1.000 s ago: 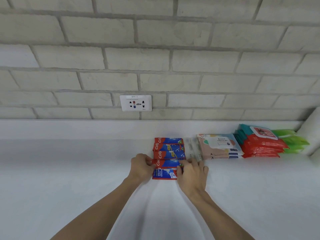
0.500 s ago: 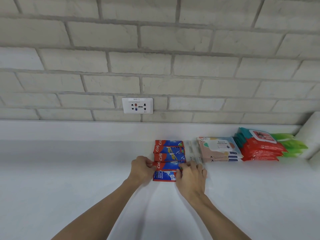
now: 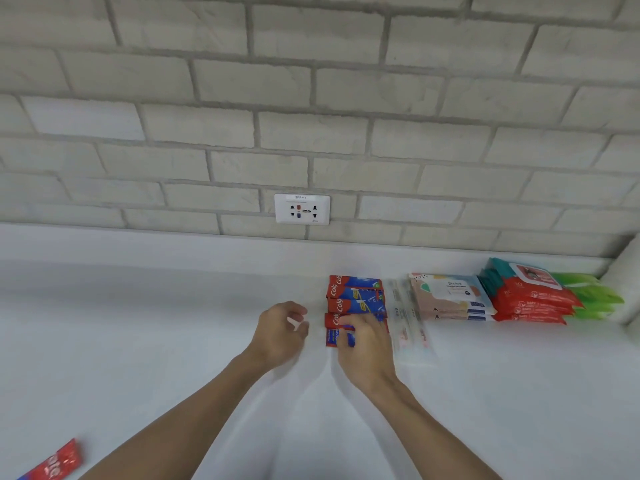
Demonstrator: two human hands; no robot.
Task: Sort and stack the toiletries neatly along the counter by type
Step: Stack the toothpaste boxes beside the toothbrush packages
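Red and blue toothpaste boxes are stacked in a row on the white counter by the wall. My right hand lies over the nearest boxes, with its thumb and fingers curled round the front toothpaste box. Just left of the stack, my left hand hovers apart from it, fingers loosely curled and holding nothing. Another toothpaste box lies alone at the counter's near left corner.
Right of the toothpaste lie clear-wrapped packs, pastel wipe packs, red wipe packs and green packs, then a white roll in the corner. A wall socket sits on the brick wall.
My left hand has let go of the boxes' left end and drawn back to the left. My right hand has shifted left onto the front boxes. The view has tilted and the loose box appeared.
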